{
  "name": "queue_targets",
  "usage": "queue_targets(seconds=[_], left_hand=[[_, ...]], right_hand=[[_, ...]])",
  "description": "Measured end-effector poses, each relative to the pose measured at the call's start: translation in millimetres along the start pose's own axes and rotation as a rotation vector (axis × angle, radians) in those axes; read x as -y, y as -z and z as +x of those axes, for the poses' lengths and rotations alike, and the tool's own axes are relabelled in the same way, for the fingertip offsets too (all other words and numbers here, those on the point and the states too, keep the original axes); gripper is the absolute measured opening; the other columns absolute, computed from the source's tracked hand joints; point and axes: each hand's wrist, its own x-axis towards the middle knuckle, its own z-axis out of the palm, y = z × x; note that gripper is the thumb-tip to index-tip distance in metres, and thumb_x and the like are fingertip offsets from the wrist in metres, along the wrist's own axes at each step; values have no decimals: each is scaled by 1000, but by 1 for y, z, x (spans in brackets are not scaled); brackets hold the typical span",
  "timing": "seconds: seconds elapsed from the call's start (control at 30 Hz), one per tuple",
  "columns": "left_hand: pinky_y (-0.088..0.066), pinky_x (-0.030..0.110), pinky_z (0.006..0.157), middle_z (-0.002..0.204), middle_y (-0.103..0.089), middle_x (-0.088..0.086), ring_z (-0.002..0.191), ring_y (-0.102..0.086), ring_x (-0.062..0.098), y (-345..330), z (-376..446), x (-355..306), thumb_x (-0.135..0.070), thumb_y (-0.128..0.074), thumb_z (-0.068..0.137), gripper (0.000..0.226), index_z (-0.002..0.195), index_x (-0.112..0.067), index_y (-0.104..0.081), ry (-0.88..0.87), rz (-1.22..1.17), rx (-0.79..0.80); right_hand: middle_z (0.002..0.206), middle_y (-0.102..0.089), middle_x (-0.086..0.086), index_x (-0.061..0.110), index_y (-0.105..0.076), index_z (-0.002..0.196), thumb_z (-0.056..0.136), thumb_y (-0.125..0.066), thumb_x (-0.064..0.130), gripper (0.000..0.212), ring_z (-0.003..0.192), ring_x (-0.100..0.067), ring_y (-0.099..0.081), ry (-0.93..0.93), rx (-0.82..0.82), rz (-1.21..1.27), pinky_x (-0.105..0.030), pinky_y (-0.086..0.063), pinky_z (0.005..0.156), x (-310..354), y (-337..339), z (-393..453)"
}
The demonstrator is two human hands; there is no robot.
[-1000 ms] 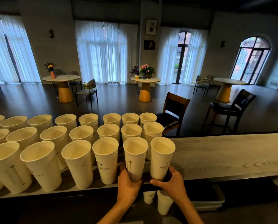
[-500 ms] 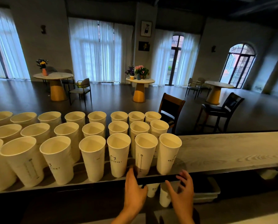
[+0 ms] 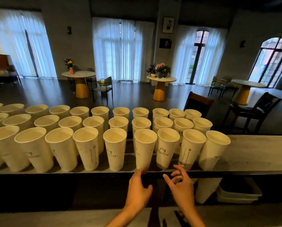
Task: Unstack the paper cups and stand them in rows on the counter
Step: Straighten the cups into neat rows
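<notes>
Three rows of tall cream paper cups (image 3: 114, 149) stand on the grey wood-grain counter (image 3: 258, 151) beyond both empty, loosely spread hands (image 3: 160, 189), stacked cups (image 3: 205, 190) seemingly remaining below-right.

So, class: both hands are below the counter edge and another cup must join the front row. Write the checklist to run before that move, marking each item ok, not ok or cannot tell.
1. Left hand empty: ok.
2. Right hand empty: ok.
3. Bare counter to the right of the last front-row cup: ok.
4. Front-row cups upright, mouths up: ok.
5. More cups within reach: ok, a cup stack sits below the counter by the right hand.
6. How many cups remain in that stack: cannot tell.
</notes>
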Motion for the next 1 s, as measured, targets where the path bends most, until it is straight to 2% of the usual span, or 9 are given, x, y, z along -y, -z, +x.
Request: queue_targets(seconds=[0.07,0.1,0.23,0.33,0.4,0.47,0.6,0.73,1.0], left_hand=[[-42,32,113,140,-52,-12,134,-46,8,18,5,8,-16,-78,82,68,141,-30,-46,15,8,-46],[-44,33,111,139,-53,-10,133,-48,10,24,9,11,-18,-78,82,67,141,-28,-47,22,15,-64],[-50,28,103,136,-56,-4,122,-55,10,37,25,13,-24,-81,80,72,142,-22,-44,20,27,-83],[-53,26,96,136,-54,0,115,-58,12,35,35,7,-32,-84,76,84,146,-19,-38,14,62,-74],[-53,29,96,136,-53,1,119,-58,14,31,42,-1,-36,-85,73,86,143,-20,-38,-9,92,-70],[-53,37,101,139,-54,1,128,-54,19,26,49,-6,-40,-87,69,91,144,-22,-37,-52,118,-77],[-49,44,104,142,-55,0,133,-51,22,19,57,-12,-40,-88,66,104,150,-27,-28,-95,105,-84],[-49,44,101,137,-60,1,129,-55,24,15,60,-10,-40,-87,64,98,146,-30,-34,-101,104,-122],[-50,44,98,134,-62,5,127,-57,27,20,52,-8,-36,-90,63,90,140,-20,-45,-74,95,-111]], right_hand=[[91,-62,12,23,-48,137,74,-82,40,74,76,-5,-64,10,50,-36,-22,-54,69,12,-12,-1],[90,-62,11,19,-46,140,74,-82,41,79,75,-5,-64,2,59,-54,-22,-53,70,15,-16,0],[80,-59,10,7,-47,139,73,-81,48,85,78,-5,-57,-81,24,-143,-33,-52,86,28,-25,13],[79,-66,4,8,-49,133,67,-82,54,87,77,-10,-64,-95,30,-196,-30,-52,72,31,-28,23],[100,-72,-2,14,-53,127,62,-83,58,84,93,-19,-69,-93,34,-234,-35,-56,75,31,-28,30],[112,-70,-5,15,-56,121,62,-83,59,78,101,-23,-68,-100,37,-254,-35,-56,76,32,-28,38],[112,-69,-1,21,-59,117,64,-79,63,71,101,-20,-67,-84,33,-278,-33,-55,75,31,-28,43],[106,-71,3,23,-63,114,62,-80,63,68,95,-16,-68,-81,35,-269,-32,-56,74,29,-25,44],[105,-73,-6,13,-67,110,64,-87,44,59,95,-21,-70,-81,63,-322,-28,-53,66,33,-22,32]])
